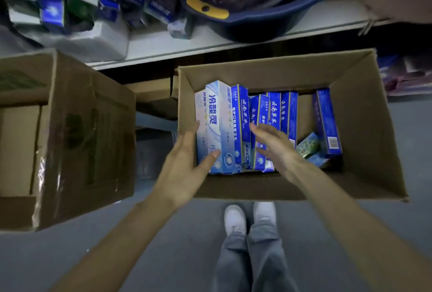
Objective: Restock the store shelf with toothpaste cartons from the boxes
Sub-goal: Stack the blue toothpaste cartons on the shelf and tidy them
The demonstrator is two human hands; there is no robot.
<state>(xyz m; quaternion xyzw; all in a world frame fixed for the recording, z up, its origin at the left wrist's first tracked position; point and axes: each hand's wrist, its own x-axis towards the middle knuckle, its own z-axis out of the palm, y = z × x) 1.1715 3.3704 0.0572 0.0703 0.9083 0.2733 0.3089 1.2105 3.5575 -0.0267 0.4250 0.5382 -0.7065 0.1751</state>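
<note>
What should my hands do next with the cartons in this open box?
Probably close both hands on the pale blue cartons. The left hand already touches their left side, the right hand hovers open over the dark blue cartons, and neither hand grips anything yet.

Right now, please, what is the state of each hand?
Left hand: open, fingers spread against the pale blue-and-white toothpaste carton, not gripping it.
Right hand: open, hovering over the dark blue toothpaste cartons, holding nothing.
</note>
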